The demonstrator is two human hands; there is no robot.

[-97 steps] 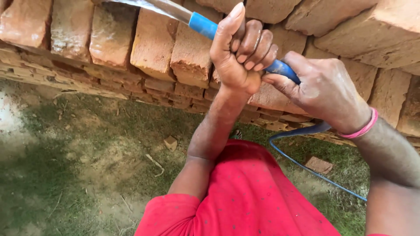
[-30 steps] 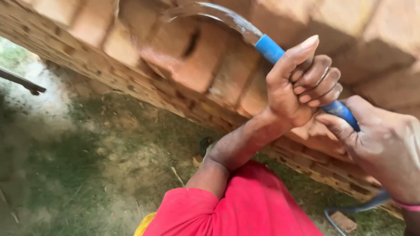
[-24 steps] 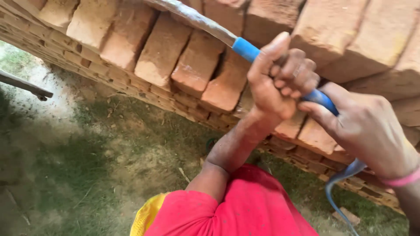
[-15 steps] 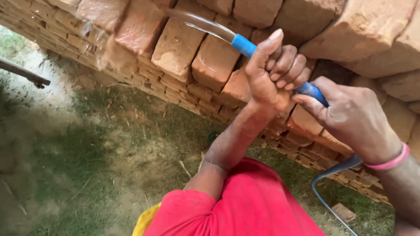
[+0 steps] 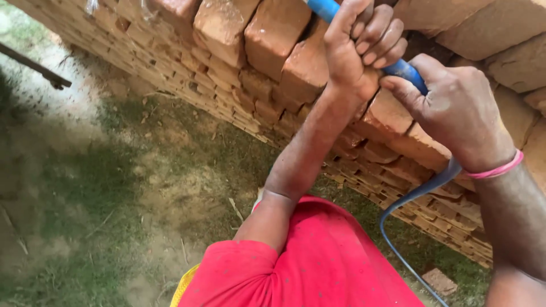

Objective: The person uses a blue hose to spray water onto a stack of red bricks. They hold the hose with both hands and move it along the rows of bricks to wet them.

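- We see a blue hose (image 5: 401,69) held before the stacked brick wall (image 5: 239,68), its long axis slanting from upper left down to lower right, then trailing below.
- Our left hand (image 5: 361,42) is clenched around its upper part.
- Our right hand (image 5: 455,108) grasps it just beside, lower.
- A pink wristband (image 5: 496,169) circles the right wrist.

1 head-worn camera only, looking steeply down and forward, close to the person's raised hands. Stacked red clay brick wall (image 5: 239,85) crosses the upper frame; patchy grass-and-dirt ground (image 5: 96,187) lies below left; no second view shares the scene.
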